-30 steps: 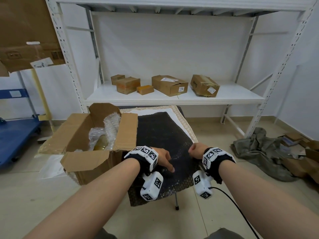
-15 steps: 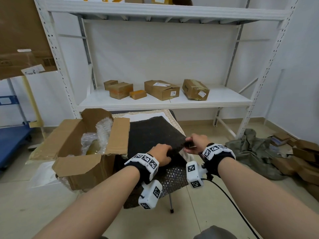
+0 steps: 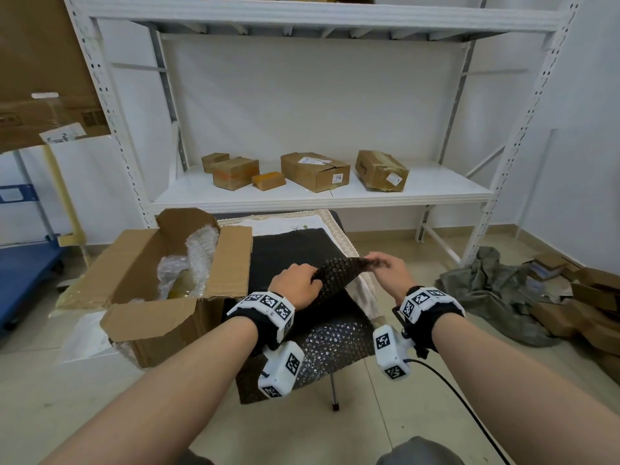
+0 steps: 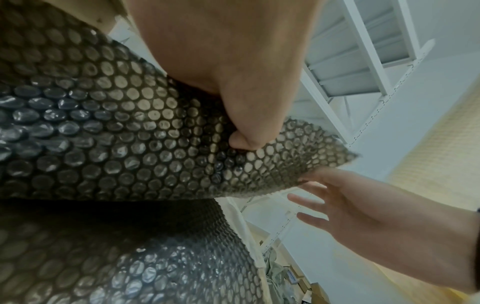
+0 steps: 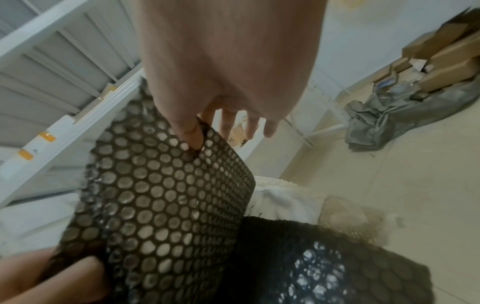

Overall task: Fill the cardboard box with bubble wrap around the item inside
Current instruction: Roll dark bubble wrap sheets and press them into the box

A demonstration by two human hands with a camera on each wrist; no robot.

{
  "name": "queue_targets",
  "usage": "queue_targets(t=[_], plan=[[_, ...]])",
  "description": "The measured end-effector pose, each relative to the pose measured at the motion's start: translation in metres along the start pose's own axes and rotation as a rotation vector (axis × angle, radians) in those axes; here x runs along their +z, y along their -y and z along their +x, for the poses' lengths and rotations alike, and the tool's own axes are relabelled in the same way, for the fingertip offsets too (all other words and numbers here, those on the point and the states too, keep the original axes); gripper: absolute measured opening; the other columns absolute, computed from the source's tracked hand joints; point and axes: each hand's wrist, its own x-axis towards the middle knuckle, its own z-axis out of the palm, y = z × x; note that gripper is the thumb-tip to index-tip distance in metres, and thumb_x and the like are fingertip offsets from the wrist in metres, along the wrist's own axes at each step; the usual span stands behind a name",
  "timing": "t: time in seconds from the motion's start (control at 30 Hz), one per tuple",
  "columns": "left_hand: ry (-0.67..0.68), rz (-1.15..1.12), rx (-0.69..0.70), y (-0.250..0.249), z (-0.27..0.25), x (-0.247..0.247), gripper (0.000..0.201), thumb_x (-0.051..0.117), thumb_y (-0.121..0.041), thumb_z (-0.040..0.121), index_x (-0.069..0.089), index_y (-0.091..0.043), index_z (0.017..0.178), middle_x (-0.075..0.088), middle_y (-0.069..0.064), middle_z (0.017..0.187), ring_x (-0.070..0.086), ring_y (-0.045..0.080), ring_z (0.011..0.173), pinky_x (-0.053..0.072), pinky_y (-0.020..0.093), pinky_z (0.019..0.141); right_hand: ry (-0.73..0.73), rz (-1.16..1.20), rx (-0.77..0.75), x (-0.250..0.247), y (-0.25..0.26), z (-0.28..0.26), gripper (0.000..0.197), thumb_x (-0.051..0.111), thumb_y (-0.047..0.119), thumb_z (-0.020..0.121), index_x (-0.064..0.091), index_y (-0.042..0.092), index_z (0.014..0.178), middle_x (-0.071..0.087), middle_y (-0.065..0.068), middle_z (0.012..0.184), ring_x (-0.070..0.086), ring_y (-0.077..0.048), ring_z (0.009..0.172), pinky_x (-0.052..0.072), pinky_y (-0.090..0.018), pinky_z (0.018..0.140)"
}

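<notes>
An open cardboard box (image 3: 127, 280) stands at the left with clear bubble wrap (image 3: 201, 250) and a yellowish item (image 3: 181, 286) inside. Right of the box, a sheet of dark bubble wrap (image 3: 339, 273) (image 4: 135, 127) (image 5: 166, 205) lies over a small table, its near right corner lifted. My left hand (image 3: 298, 283) (image 4: 241, 142) grips the raised sheet at its left. My right hand (image 3: 385, 266) (image 5: 197, 139) pinches the lifted corner between thumb and forefinger, the other fingers spread loose.
A white cloth (image 3: 292, 226) covers the small table under the dark sheet. Behind stands a white metal shelf (image 3: 322, 196) with several small cardboard boxes. A grey cloth (image 3: 496, 290) and flattened cartons (image 3: 587, 297) lie on the floor at the right. A blue cart (image 3: 23, 280) is at the left.
Both hands came up off the flat sheet, took hold of its near right edge and lifted it. The fold has risen higher since half a second ago.
</notes>
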Motion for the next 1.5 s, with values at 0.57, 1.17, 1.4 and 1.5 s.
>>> queue_targets(t=[0.57, 1.17, 1.4, 1.5], plan=[[-0.091, -0.059, -0.341, 0.044, -0.021, 0.033, 0.033, 0.059, -0.048, 0.083, 0.047, -0.025, 0.103, 0.062, 0.001, 0.101, 0.061, 0.027, 0.092, 0.051, 0.042, 0.085, -0.215, 0.279, 0.433, -0.02, -0.066, 0.021, 0.011, 0.062, 0.01, 0.084, 0.068, 0.002, 0.088, 0.07, -0.023, 0.103, 0.068, -0.038, 0.094, 0.06, -0.051, 0.078], [-0.126, 0.413, -0.126, 0.056, -0.004, 0.058, 0.037, 0.064, -0.021, 0.087, 0.049, -0.021, 0.12, 0.043, 0.006, 0.126, 0.043, 0.029, 0.119, 0.04, 0.041, 0.095, -0.062, 0.071, 0.642, 0.01, -0.093, 0.04, 0.058, 0.077, -0.008, 0.074, 0.05, -0.005, 0.125, 0.07, -0.028, 0.081, 0.071, -0.038, 0.054, 0.061, -0.053, 0.06], [0.265, 0.034, 0.028, 0.033, 0.006, 0.056, 0.081, 0.053, -0.08, 0.071, 0.051, -0.028, 0.133, 0.05, -0.002, 0.126, 0.048, 0.02, 0.118, 0.044, 0.042, 0.1, -0.187, 0.053, 0.605, 0.01, -0.071, 0.028, 0.049, 0.07, 0.001, 0.084, 0.046, -0.003, 0.126, 0.062, -0.013, 0.062, 0.056, -0.018, 0.031, 0.045, -0.021, 0.032], [0.29, 0.251, 0.043, 0.034, 0.01, 0.058, 0.069, 0.066, -0.048, 0.081, 0.042, -0.023, 0.141, 0.044, 0.003, 0.135, 0.043, 0.025, 0.125, 0.044, 0.044, 0.102, -0.209, 0.151, 0.579, 0.013, -0.064, 0.021, 0.049, 0.067, 0.006, 0.087, 0.038, -0.001, 0.127, 0.06, -0.016, 0.072, 0.056, -0.021, 0.036, 0.049, -0.025, 0.035]])
